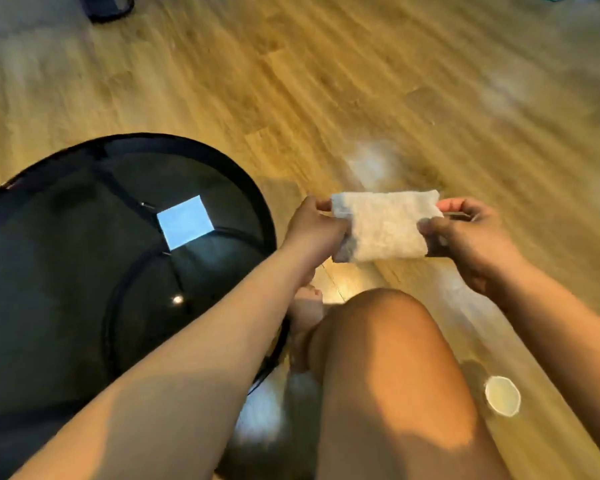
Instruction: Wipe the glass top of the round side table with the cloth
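A white folded cloth [383,230] is stretched between my two hands, above the wooden floor. My left hand [314,230] pinches its left end and my right hand [471,237] pinches its right end. The round side table [66,271] with a dark glass top and black rim stands at the left, apart from the cloth. A bright square reflection shows on the glass. My left forearm crosses over the table's right edge.
My bare knee [388,358] rises in the lower middle, with a foot [305,306] beside the table. A small white round lid [502,395] lies on the floor at lower right. A dark object [106,6] sits at the top left. The view is motion-blurred.
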The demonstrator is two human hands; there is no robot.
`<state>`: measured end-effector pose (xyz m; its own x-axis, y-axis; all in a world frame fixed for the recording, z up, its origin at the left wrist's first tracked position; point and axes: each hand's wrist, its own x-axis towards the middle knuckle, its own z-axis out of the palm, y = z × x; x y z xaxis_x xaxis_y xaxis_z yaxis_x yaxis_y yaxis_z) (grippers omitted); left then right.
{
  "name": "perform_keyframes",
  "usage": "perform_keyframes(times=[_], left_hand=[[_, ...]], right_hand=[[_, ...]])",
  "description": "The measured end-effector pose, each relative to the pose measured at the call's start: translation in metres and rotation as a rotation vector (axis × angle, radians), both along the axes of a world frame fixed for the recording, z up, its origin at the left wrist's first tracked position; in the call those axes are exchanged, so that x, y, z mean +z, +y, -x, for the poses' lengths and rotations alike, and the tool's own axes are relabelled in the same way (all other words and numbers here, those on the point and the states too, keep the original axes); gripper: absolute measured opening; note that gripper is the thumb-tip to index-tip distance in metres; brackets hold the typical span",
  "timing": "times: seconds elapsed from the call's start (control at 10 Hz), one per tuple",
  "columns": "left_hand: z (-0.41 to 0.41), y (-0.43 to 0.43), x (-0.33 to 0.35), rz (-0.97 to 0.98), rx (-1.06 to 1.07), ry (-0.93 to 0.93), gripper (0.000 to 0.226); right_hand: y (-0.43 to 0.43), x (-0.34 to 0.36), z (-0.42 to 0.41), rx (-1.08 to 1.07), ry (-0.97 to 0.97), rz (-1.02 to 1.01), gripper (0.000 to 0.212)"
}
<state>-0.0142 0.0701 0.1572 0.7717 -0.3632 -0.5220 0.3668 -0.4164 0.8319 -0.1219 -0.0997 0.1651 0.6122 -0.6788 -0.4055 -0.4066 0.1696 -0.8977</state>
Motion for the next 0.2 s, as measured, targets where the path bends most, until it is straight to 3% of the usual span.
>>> perform_keyframes(times=[0.1, 0.2], left_hand=[[0.005, -0.031, -0.042, -0.175, -0.161, -0.023, 0.051], [0.009, -0.037, -0.088, -0.546, -0.414, -0.105, 0.058]], right_hand=[[-0.027, -0.05, 0.018, -0.071, 0.112, -0.02, 0.031], [-0.043, -0.124, 0.047, 0.015, 0.497, -0.003, 0.054]])
